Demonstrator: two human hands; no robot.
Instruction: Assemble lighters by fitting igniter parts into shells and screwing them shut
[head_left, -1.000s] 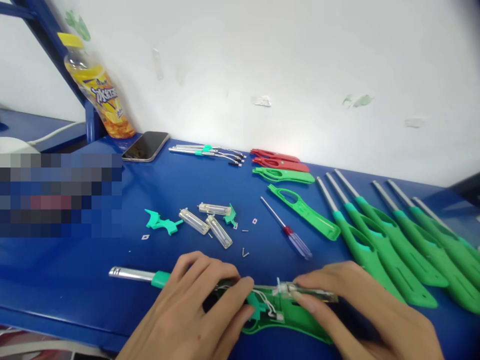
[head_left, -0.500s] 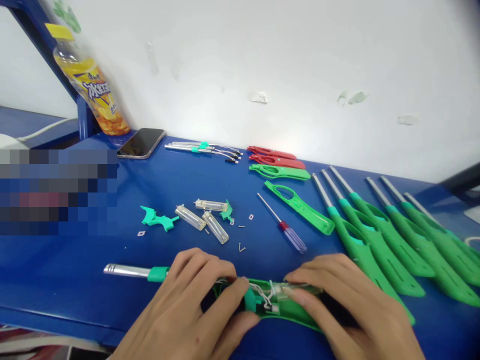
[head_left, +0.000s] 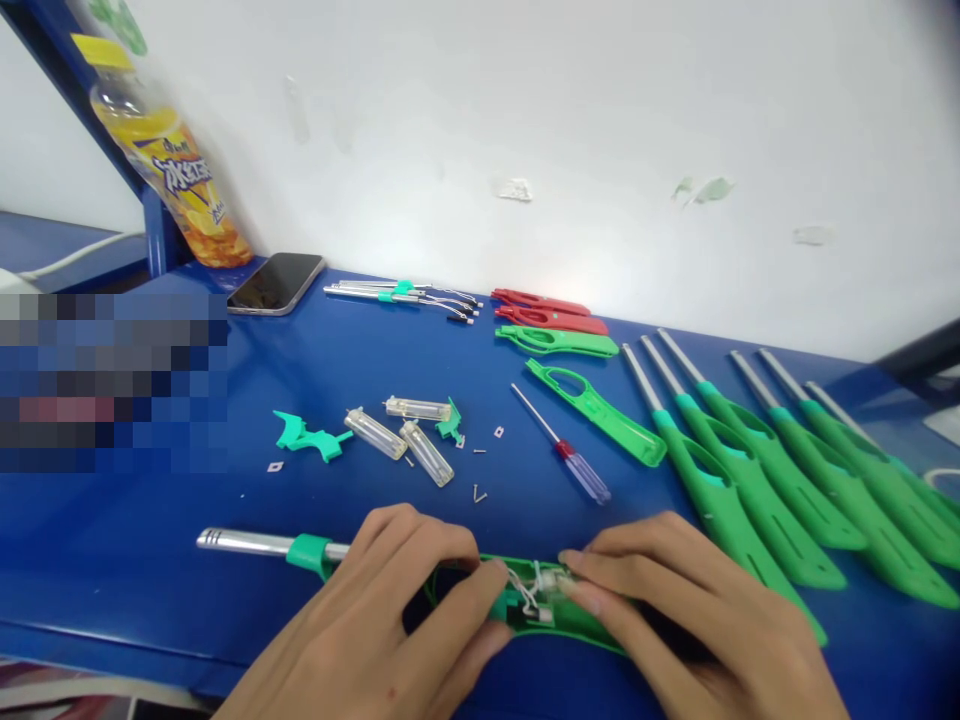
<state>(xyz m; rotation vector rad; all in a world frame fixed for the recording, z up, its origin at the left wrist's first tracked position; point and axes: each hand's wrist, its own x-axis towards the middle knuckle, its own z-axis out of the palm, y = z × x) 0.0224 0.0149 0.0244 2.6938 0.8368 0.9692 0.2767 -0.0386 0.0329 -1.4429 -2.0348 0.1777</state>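
Left hand (head_left: pixel 375 630): grasping the green shell (head_left: pixel 577 624), fingers curled over its near part, fingertips at the teal trigger (head_left: pixel 501 606). Right hand (head_left: pixel 690 610): grasping the clear tank (head_left: pixel 553 580), pinched at its end between thumb and fingers, over the shell. Whether the tank is fully seated cannot be told; the right hand covers most of it.

The shell lies beneath and between both hands. White wires (head_left: pixel 521 588) run inside it, between the two sets of fingertips. A silver tube (head_left: pixel 247 542) with a teal collar (head_left: pixel 307 555) extends to the left of the left hand.

Beyond the left hand: three loose tanks (head_left: pixel 427 453) and a teal part (head_left: pixel 311 438). Beyond the gap between the hands: small screws (head_left: pixel 478 495). Beyond the right hand: a screwdriver (head_left: pixel 581 472) and, farther off, a loose shell (head_left: pixel 600 412). To the right of the right hand, near it: a row of green lighters (head_left: pixel 787 520), tubes pointing away.
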